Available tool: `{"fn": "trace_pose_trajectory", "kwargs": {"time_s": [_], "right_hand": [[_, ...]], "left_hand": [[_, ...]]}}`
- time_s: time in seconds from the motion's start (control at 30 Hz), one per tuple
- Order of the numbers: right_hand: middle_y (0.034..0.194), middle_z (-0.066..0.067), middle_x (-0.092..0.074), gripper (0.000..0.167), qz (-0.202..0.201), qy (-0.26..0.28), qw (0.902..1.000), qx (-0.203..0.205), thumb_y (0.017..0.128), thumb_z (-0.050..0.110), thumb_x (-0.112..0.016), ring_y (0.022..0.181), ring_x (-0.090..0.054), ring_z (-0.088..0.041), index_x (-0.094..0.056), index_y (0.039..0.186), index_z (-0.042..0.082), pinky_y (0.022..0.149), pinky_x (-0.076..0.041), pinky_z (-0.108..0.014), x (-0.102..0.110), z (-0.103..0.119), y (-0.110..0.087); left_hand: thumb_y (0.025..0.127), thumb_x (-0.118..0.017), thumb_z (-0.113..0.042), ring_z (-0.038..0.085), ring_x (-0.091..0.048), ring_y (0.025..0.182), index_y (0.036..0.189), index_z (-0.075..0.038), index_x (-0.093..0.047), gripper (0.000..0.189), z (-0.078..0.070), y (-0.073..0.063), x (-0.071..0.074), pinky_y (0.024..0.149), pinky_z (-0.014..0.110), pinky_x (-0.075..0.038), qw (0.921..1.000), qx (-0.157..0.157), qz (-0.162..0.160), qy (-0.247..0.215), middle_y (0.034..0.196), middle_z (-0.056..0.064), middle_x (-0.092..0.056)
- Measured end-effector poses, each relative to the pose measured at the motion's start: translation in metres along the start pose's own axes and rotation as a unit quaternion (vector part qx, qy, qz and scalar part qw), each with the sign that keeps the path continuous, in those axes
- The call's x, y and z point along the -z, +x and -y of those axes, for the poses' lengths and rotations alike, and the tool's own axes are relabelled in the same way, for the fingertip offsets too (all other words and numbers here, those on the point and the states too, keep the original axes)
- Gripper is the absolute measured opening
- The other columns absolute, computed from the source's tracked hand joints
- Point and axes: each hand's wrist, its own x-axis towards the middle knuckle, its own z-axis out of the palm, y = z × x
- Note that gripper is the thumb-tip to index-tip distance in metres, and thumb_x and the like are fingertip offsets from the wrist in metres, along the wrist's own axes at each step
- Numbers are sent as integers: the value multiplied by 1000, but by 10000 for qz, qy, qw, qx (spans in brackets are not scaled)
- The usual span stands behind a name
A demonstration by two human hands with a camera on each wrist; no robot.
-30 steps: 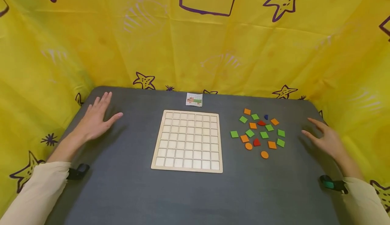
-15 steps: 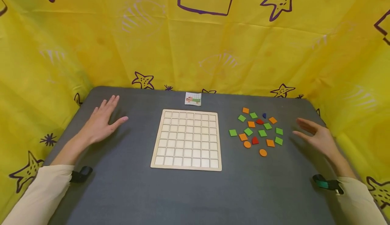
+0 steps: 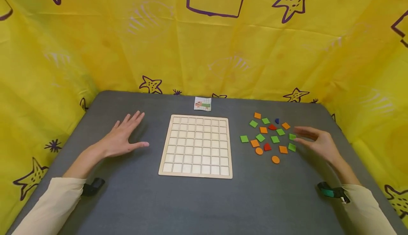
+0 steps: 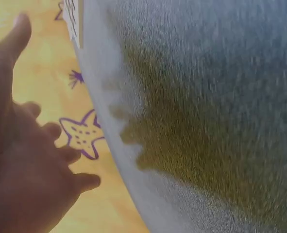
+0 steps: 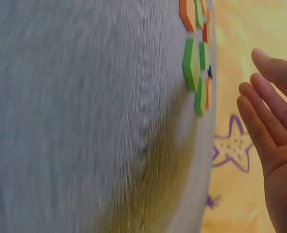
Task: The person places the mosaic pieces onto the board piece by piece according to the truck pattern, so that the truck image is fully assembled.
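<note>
In the head view my left hand (image 3: 119,139) hovers above the table, left of a pale wooden grid board (image 3: 164,157), fingers spread and holding nothing. At the right edge of a group of flat coloured pieces hangs my right hand (image 3: 320,143), fingers extended, with a gap between thumb and fingers. Nearest to it are two green squares (image 3: 292,147). Orange squares (image 3: 283,149), orange discs (image 3: 275,159), red pieces (image 3: 267,147) and a small blue piece (image 3: 277,121) lie scattered there. The right wrist view shows the right hand (image 5: 279,121) raised off the table, apart from the green pieces (image 5: 191,65).
Behind the board lies a small printed card (image 3: 202,104) with a coloured picture on a grid. The dark grey table (image 3: 197,206) has a yellow patterned cloth (image 3: 204,51) hanging around its back and sides.
Both hands have moved inward over the table. The left has come closer to the board, and the right has reached the edge of the coloured pieces. The board and pieces stay put.
</note>
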Motion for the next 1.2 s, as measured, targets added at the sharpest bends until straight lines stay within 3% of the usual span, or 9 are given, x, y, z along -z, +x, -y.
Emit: {"fn": "trace_pose_trajectory", "kwargs": {"time_s": [0.13,0.33,0.53,0.8,0.97,1.07,1.2], "right_hand": [[115,-15,-70,40,159,71,9998,119,85,10,-76,99,-65,2,-66,123,0,79,-48,-9,-11,7,6],[116,-17,-69,38,300,257,9991,171,85,8,-77,101,-67,-5,-68,121,3,81,-50,-12,-26,16,15],[116,-23,-67,38,535,434,9959,588,83,-2,-75,100,-69,-16,-67,121,-3,78,-52,-13,-39,20,23],[117,-19,-68,39,800,675,9929,567,84,3,-76,100,-68,-30,-67,122,0,80,-52,-15,-53,30,31],[116,-22,-68,41,991,897,9888,669,82,-2,-76,101,-67,-35,-66,122,-2,82,-53,-18,-60,36,36],[115,-25,-67,42,1119,948,9861,786,80,-8,-75,103,-65,-40,-64,121,-7,84,-55,-25,-64,44,37],[112,-29,-66,41,1193,913,9839,964,79,-14,-73,101,-63,-47,-63,118,-13,84,-54,-45,-67,65,37]], "left_hand": [[81,-70,-61,50,-5,145,159,-13,-13,108,-13,-4,-7,109,71,-4,9993,-198,304,25,163,18,-9],[78,-73,-61,49,-6,146,158,-12,-18,108,-32,-2,-18,111,69,-4,9978,-502,418,102,163,15,-12],[77,-73,-61,45,-7,147,158,-13,-19,109,-48,-1,-27,112,67,-4,9954,-763,564,164,163,13,-13],[70,-79,-60,45,-7,147,157,-13,-22,115,-63,-7,-33,111,68,-3,9902,-818,1130,15,164,14,-12],[66,-82,-59,46,-7,147,157,-13,-22,119,-66,-7,-35,111,69,-2,9864,-888,1381,-39,163,15,-12],[65,-84,-56,46,-7,147,157,-13,-24,118,-66,-6,-36,110,69,-1,9857,-883,1435,-56,163,15,-13],[66,-84,-54,47,-7,146,156,-13,-27,114,-65,-5,-37,110,69,0,9850,-885,1480,-91,163,16,-12]]}}
